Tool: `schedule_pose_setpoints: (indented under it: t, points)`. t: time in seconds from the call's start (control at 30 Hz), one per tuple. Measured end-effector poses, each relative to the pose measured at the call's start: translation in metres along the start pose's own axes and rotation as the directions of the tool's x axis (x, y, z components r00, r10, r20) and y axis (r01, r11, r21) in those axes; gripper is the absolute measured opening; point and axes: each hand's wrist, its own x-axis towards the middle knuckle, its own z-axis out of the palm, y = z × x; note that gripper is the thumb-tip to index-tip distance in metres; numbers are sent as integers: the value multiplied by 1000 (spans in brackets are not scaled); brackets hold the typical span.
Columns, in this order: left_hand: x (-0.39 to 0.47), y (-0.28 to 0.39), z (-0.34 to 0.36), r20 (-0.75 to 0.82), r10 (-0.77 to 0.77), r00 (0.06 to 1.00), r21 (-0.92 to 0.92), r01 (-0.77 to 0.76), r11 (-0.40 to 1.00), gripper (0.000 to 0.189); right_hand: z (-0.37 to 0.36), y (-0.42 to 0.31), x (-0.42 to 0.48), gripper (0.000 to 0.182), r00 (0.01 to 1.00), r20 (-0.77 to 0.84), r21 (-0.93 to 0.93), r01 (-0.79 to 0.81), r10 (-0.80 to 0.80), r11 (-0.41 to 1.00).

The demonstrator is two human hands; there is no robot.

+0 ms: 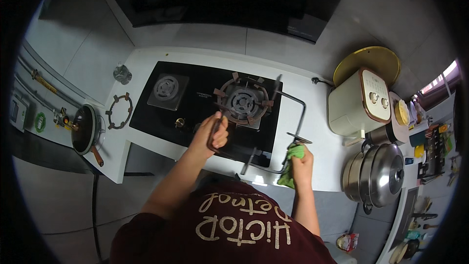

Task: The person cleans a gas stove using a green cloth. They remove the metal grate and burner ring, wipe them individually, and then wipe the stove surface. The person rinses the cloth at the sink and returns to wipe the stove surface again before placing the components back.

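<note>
My left hand [214,132] grips one side of a large dark metal pan-support frame [302,115], held up over the front of the black glass gas hob [199,117]. My right hand [302,163] is closed around a green cloth [293,157] against the frame's right side. Behind the frame, the right burner [243,103] has a ring-shaped trivet [220,103] around it. The left burner [166,88] sits on its square plate with no trivet. Another ring trivet [116,126] lies on the white counter left of the hob.
A lidded frying pan [84,130] and a plastic bottle [122,73] stand at the left. On the right are a cream air fryer [357,104], a round golden tray [340,66] and a steel steamer pot [379,176]. A dark range hood [227,0] hangs above the hob.
</note>
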Motion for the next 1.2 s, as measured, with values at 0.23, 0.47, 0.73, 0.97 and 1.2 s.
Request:
schedule_pose_setpoints:
  t: [0.23,0.47,0.73,0.97,1.2]
  points:
    - [-56,84,-13,57,196,979,11,-197,980,28,64,-39,16,43,893,444,-39,-64,75,997]
    - [-89,204,15,-93,287,953,802,-100,589,26,115,-153,63,42,721,299,-334,693,-626,639]
    - [-71,314,2,-66,-77,995,971,82,224,33,281,-241,105,34,271,673,-334,941,-688,44]
    - [-54,371,-51,-3,-253,968,994,31,106,33,356,-214,129,28,309,693,-249,950,-651,186]
    - [-67,465,-130,188,680,708,948,-312,62,38,378,-188,125,39,605,467,-309,795,-645,522]
